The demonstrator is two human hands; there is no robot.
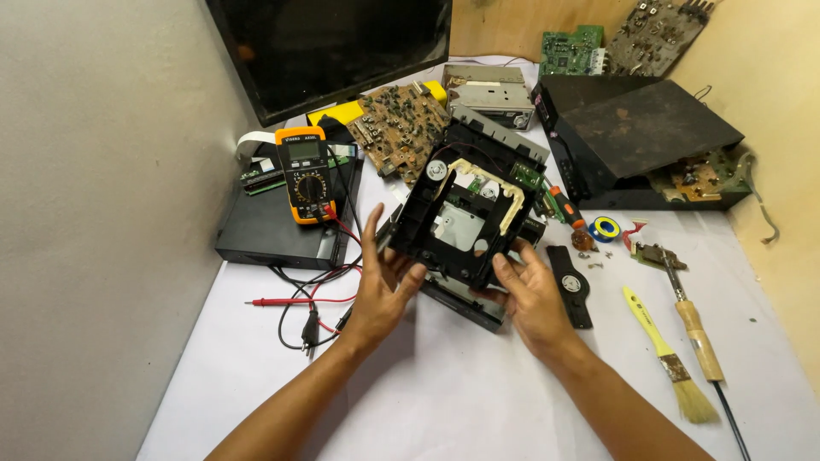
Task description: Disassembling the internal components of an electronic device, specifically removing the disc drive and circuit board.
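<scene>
Indoors, white-covered table (444, 393) against plain walls, left hand (376, 294) and right hand (534, 299) fingers spread, gripping black disc-drive frame (465, 213)

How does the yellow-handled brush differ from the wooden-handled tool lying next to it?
The yellow-handled brush ends in a flat tuft of pale bristles; the wooden-handled tool ends in a metal tip and trails a black cord. The brush's handle is slim and yellow, the tool's thicker and brown. Both lie untouched on the white table, right of the right hand.

Black monitor (333, 51) cut off at top, soldering iron (696, 329) cord leaving bottom edge
</scene>
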